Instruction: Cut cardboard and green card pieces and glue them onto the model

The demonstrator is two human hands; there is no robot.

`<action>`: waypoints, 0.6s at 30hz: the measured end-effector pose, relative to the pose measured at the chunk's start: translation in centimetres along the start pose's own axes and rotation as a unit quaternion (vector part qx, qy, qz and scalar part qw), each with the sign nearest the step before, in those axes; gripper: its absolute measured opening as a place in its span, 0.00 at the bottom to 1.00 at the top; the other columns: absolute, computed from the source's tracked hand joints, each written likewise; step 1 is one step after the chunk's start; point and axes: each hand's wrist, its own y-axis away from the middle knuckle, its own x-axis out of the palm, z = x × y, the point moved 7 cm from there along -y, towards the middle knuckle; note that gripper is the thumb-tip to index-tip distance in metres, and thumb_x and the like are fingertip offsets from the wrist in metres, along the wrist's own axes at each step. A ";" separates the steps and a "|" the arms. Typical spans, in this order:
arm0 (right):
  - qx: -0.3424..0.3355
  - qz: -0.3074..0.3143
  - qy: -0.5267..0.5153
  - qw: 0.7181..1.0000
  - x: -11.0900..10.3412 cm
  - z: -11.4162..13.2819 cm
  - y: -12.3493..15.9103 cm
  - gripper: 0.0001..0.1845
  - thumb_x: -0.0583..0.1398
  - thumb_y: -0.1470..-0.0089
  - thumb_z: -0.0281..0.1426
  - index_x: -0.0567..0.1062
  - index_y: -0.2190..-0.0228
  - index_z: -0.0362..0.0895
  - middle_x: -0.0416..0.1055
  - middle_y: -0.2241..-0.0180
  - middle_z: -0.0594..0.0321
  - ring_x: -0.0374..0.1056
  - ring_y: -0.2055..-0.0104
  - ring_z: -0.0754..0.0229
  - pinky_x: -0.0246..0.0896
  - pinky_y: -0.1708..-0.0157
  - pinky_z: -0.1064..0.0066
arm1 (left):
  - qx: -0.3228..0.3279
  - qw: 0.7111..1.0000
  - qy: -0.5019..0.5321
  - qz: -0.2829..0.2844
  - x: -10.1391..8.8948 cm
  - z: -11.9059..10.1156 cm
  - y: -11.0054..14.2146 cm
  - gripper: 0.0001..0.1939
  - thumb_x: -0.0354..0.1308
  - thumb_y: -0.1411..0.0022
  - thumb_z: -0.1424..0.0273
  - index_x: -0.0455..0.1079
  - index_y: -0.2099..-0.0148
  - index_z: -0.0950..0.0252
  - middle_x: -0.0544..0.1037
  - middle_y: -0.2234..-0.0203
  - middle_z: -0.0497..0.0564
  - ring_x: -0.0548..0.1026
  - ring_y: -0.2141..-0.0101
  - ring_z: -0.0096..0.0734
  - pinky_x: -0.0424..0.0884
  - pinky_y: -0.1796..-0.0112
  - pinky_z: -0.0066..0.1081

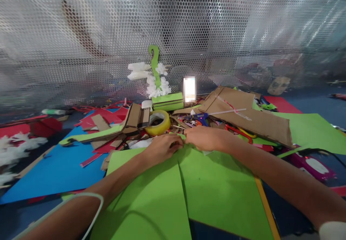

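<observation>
My left hand (163, 148) and my right hand (202, 138) meet near the middle, fingertips pinched close together. Between them a bit of green paper (181, 136) shows at the fingers; whether it is a loose piece or the sheet's top edge I cannot tell. Under my left forearm lies one green sheet (146, 200). Another green sheet (221, 193) spreads below my right hand, with a seam or overlap between the two. Just beyond my right hand is a blue glue gun (201, 118), and a yellow tape roll (165, 126) lies beyond my left.
A green figure with white tufts (154, 67) stands by the perforated metal screen (113, 23). Cut cardboard (251, 119) lies back right, a blue sheet (65, 171) at left. A purple device (312, 166) with a black cable and red scraps (110, 117) also lie around.
</observation>
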 end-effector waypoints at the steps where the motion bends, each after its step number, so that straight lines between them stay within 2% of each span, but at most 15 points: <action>1: 0.005 0.005 -0.004 1.000 -0.1 0.1 0.1 0.20 0.59 0.45 0.16 0.82 0.54 0.39 0.78 0.53 0.48 0.74 0.52 0.50 0.61 0.61 0.67 | -0.004 1.000 -0.006 0.003 0.1 0.1 -0.1 0.07 0.57 0.31 0.71 0.77 0.57 0.60 0.83 0.59 0.50 0.80 0.59 0.37 0.69 0.60 0.31; 7: 0.019 0.018 -0.005 1.000 -0.6 0.4 0.5 0.19 0.60 0.45 0.16 0.82 0.54 0.40 0.77 0.51 0.49 0.74 0.51 0.50 0.61 0.60 0.68 | -0.002 0.998 -0.051 0.024 0.9 -0.1 -0.1 0.09 0.51 0.29 0.73 0.73 0.57 0.61 0.80 0.59 0.52 0.78 0.60 0.38 0.68 0.61 0.33; 11: -0.013 0.012 0.012 1.000 -0.1 0.0 0.3 0.18 0.60 0.45 0.17 0.82 0.56 0.39 0.76 0.53 0.48 0.73 0.52 0.51 0.59 0.61 0.68 | 0.023 0.996 -0.083 0.036 0.9 0.0 0.6 0.08 0.46 0.27 0.70 0.66 0.57 0.63 0.77 0.61 0.55 0.76 0.64 0.38 0.67 0.65 0.34; 13: -0.032 -0.001 0.015 0.999 0.2 -0.3 0.2 0.18 0.60 0.45 0.17 0.82 0.55 0.38 0.76 0.53 0.48 0.72 0.53 0.52 0.59 0.61 0.68 | 0.020 0.998 -0.029 0.049 0.6 0.5 0.9 0.08 0.44 0.26 0.68 0.63 0.57 0.62 0.76 0.64 0.53 0.75 0.68 0.35 0.68 0.66 0.33; 15: -0.043 -0.009 0.018 0.999 0.4 -0.6 0.1 0.19 0.60 0.45 0.17 0.82 0.53 0.39 0.76 0.53 0.49 0.72 0.52 0.52 0.59 0.61 0.68 | -0.017 0.996 0.064 0.051 0.3 1.5 0.9 0.08 0.43 0.26 0.67 0.60 0.59 0.60 0.76 0.69 0.50 0.74 0.71 0.32 0.69 0.69 0.32; 18: -0.039 -0.002 0.020 0.999 0.8 -1.0 0.1 0.20 0.60 0.44 0.18 0.81 0.52 0.39 0.76 0.51 0.48 0.72 0.52 0.52 0.59 0.60 0.68 | -0.074 0.987 0.143 0.003 -0.6 2.8 0.5 0.07 0.47 0.27 0.65 0.59 0.61 0.59 0.77 0.72 0.48 0.74 0.73 0.31 0.69 0.71 0.30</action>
